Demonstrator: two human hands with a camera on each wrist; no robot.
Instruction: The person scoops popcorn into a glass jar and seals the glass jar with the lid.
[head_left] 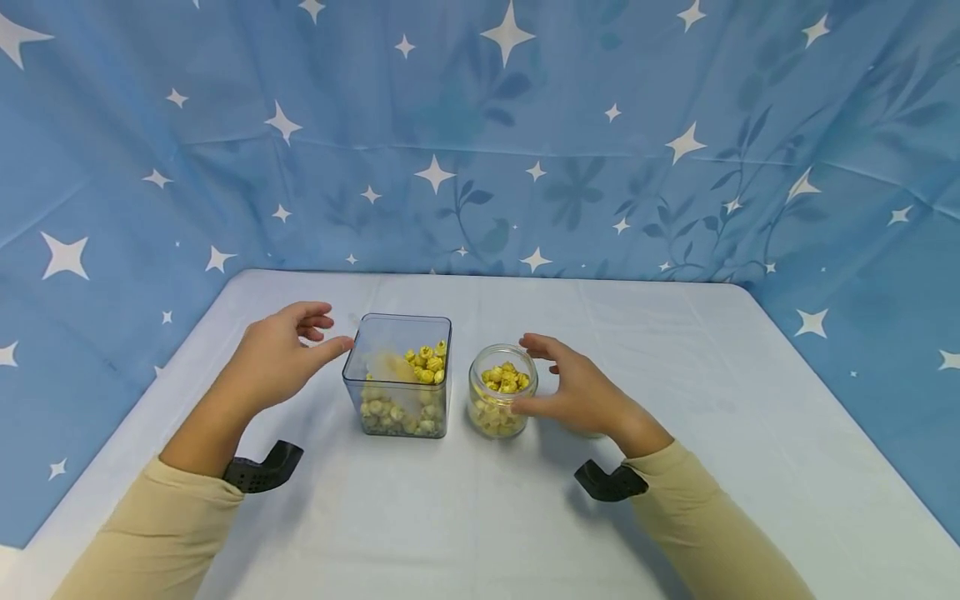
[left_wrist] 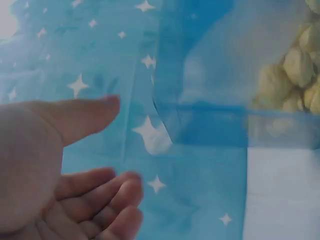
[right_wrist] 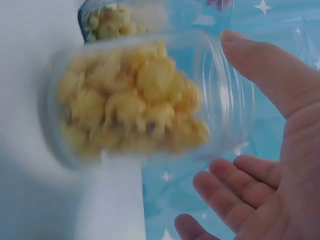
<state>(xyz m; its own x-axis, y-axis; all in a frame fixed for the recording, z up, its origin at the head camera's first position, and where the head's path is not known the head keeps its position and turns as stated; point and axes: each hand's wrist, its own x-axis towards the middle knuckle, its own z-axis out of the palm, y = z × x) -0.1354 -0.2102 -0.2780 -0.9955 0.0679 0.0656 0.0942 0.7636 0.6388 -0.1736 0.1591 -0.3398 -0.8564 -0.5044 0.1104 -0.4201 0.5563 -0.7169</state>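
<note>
A clear square container (head_left: pixel 397 408) stands on the table with yellow popcorn (head_left: pixel 426 363) heaped toward its right side. Just left of it is my left hand (head_left: pixel 281 354), thumb tip close to the container's upper left edge and fingers loosely bent around nothing. A round glass jar (head_left: pixel 487 417), also holding popcorn (right_wrist: pixel 130 100), stands upright right of the container. My right hand (head_left: pixel 577 387) is at the jar's right side, thumb in front and fingers behind near the rim. In the right wrist view, the thumb tip is right at the jar's mouth while the other fingers are spread below.
A white cloth covers the table (head_left: pixel 420 517). Behind and around it hangs a blue curtain (head_left: pixel 480 208) with white stars. A pale edge of some object (head_left: pixel 590 435) shows from under my right wrist, mostly hidden. Black wrist mounts (head_left: pixel 266 468) sit on both sleeves.
</note>
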